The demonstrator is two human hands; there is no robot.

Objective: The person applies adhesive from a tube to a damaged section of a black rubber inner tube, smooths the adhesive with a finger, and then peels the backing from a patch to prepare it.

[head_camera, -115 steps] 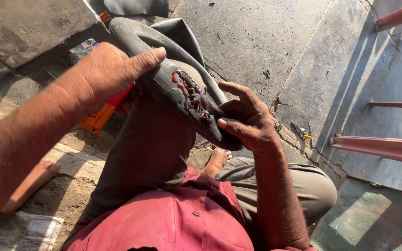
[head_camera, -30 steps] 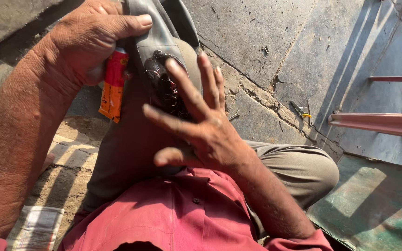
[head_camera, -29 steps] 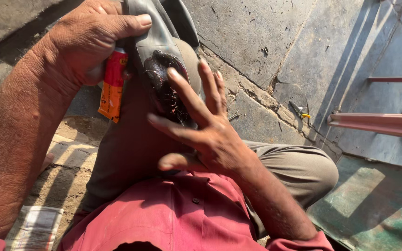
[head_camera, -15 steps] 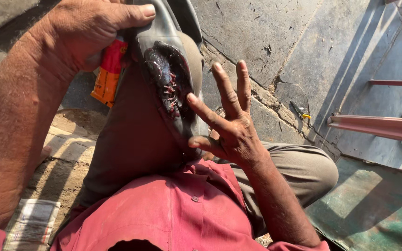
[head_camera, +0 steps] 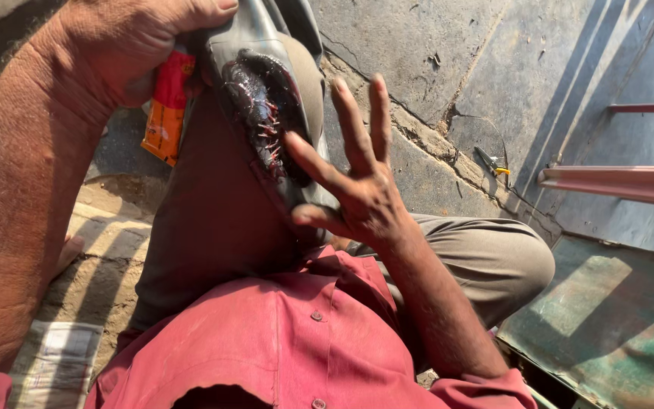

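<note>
Your left hand (head_camera: 126,53) clamps its grip around the upper end of a dark grey rubber tube (head_camera: 263,113) draped over your raised knee, and an orange and red glue tube (head_camera: 166,113) pokes out beneath that palm. A glossy wet smear with red flecks (head_camera: 259,110) covers the rubber's face. Your right hand (head_camera: 357,189) hovers just beside the lower part of the rubber, fingers (head_camera: 346,121) spread wide and holding nothing. Small pliers (head_camera: 490,161) lie on the cracked stone floor (head_camera: 418,45).
</note>
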